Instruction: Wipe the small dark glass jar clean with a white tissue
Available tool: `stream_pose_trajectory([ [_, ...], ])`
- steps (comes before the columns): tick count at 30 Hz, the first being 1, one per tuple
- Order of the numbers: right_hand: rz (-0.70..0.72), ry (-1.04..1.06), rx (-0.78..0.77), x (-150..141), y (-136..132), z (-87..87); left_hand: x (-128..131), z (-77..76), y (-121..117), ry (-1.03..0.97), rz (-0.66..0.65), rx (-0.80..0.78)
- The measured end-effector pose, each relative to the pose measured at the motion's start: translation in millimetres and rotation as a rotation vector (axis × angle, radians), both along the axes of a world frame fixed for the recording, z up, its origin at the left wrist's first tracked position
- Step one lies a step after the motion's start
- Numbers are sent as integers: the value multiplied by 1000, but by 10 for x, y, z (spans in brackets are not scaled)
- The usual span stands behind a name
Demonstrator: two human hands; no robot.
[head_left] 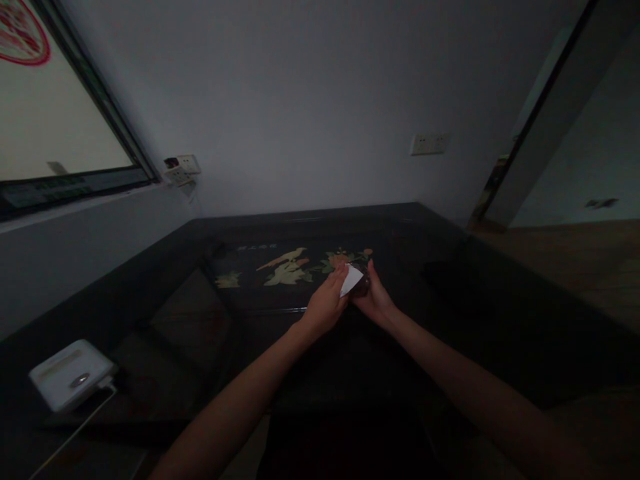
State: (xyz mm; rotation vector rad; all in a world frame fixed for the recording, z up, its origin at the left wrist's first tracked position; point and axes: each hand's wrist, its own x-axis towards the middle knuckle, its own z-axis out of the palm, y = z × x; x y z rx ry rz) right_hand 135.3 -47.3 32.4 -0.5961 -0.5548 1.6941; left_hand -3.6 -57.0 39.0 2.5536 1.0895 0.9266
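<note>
Both of my hands meet above the dark table (320, 360), near its middle. My left hand (324, 301) is closed on a white piece of paper or tissue (352, 278), which has a pointed corner and lies flat against a dark object. That small dark, shiny object (362, 287) is gripped in my right hand (379, 301), thumb up along its side. The dim light and my fingers hide its exact kind. Under and beyond the hands, the tabletop carries a flower and bird picture (287, 270).
A white box-shaped device (74, 375) with a cable (75, 430) sits at the table's left. Wall sockets (429, 144) and a plugged-in adapter (180, 175) are on the wall behind. A window (65, 100) is at left, a doorway (525, 133) at right.
</note>
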Motion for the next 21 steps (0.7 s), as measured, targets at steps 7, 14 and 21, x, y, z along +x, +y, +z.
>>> stream_pose_trajectory([
  [7,-66,-1,-17,106,37,67,-24,104,-88,-112,-80,-4],
  [14,-189,2,78,174,100,88,19,-3,-94,-291,-194,-64],
  [21,-264,-25,186,291,157,112,113,-106,-65,-643,-68,-299],
])
